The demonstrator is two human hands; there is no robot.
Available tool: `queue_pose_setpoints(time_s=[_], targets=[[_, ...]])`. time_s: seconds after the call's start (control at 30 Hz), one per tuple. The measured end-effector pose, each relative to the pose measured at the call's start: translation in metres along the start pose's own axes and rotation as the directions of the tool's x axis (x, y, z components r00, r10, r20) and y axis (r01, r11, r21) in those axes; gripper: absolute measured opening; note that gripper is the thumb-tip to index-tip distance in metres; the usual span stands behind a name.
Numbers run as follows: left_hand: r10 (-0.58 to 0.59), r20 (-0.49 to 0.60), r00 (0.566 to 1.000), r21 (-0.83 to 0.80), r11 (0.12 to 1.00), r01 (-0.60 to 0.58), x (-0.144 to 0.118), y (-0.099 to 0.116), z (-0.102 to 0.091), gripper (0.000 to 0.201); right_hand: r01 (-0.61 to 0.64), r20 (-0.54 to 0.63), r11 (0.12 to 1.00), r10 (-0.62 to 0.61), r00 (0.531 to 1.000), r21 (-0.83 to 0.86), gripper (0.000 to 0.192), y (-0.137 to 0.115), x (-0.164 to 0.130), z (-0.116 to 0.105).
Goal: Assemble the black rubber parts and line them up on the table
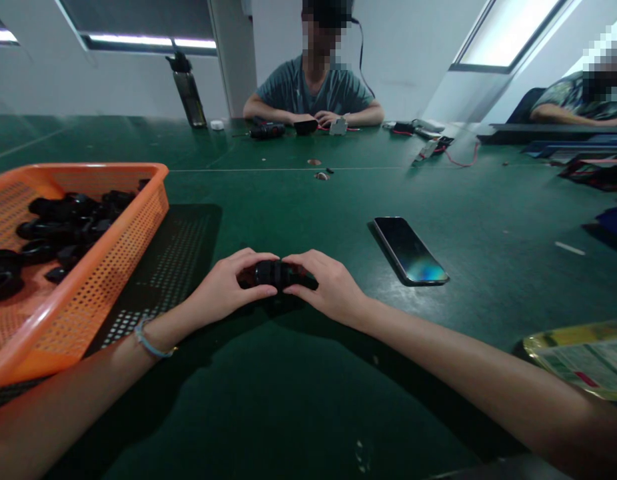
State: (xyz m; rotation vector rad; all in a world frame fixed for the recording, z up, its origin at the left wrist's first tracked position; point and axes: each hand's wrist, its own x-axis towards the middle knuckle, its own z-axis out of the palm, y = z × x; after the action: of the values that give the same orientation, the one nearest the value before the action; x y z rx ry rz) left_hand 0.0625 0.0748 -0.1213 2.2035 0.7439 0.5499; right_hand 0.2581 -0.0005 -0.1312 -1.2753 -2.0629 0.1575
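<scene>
A black cylindrical part (274,273) with a ridged collar lies low over the green tabletop, held from both ends. My left hand (233,277) is closed around its left end, thumb and fingertips near the middle. From the other side my right hand (328,283) grips the right end, its fingertips almost meeting those of the left. The fingers cover parts of both ends, and the exact kind of the part is too dark to tell. Left of my hands stands an orange perforated basket (138,233) holding several similar black parts (63,220).
A smartphone (411,250) lies right of my hands, and a yellow-edged packet (583,360) sits at the right edge. Across the green table (268,200) a person (313,93) sits behind small devices and wires. A dark bottle (188,93) stands at the back left.
</scene>
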Motion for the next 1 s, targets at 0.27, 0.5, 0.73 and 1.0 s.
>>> queue_pose_setpoints(time_s=[0.27, 0.5, 0.73, 1.0], targets=[[0.003, 0.004, 1.0, -0.014, 1.0, -0.003, -0.0001, 0.0001, -0.0004, 0.042, 0.024, -0.009, 1.0, -0.024, 1.0, -0.014, 0.028, -0.0012, 0.0007, -0.0013], [0.005, 0.006, 1.0, 0.001, 1.0, -0.005, -0.0005, -0.0002, 0.0, 0.044, 0.028, -0.005, 0.999, -0.028, 1.0, -0.026, 0.027, -0.0004, 0.0005, -0.0011], [0.001, 0.004, 1.0, 0.022, 1.0, -0.001, 0.0002, 0.0021, -0.0004, 0.042, 0.004, 0.018, 1.0, -0.003, 1.0, -0.031, 0.027, -0.0007, 0.0007, -0.001], [0.013, 0.0, 1.0, 0.005, 1.0, -0.013, 0.0002, 0.0011, 0.0002, 0.042, 0.013, 0.026, 0.999, -0.012, 1.0, -0.038, 0.027, -0.0013, 0.0014, -0.0019]])
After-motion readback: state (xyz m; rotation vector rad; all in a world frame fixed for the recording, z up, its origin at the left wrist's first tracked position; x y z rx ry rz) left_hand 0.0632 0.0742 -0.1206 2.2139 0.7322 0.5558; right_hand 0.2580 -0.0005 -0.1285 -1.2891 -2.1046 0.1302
